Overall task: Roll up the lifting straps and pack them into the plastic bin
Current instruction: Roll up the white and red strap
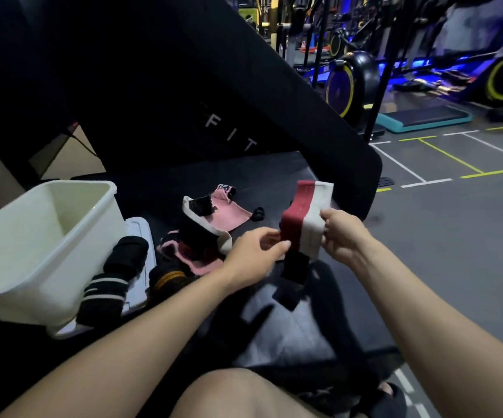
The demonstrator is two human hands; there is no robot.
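I hold a red and white lifting strap up over the black bench. My left hand pinches its red edge, and my right hand grips the white side. A black tab hangs from the strap's lower end. The white plastic bin stands at the left, and its visible inside holds nothing. A pink strap and a white and black strap lie in a loose pile behind my left hand. Beside the bin lie black straps, some with white or yellow stripes.
The bin's white lid lies flat under the black straps. A tilted black bench backrest rises behind the pile. Gym floor with painted lines and exercise bikes lies to the right. My knee is at the bottom.
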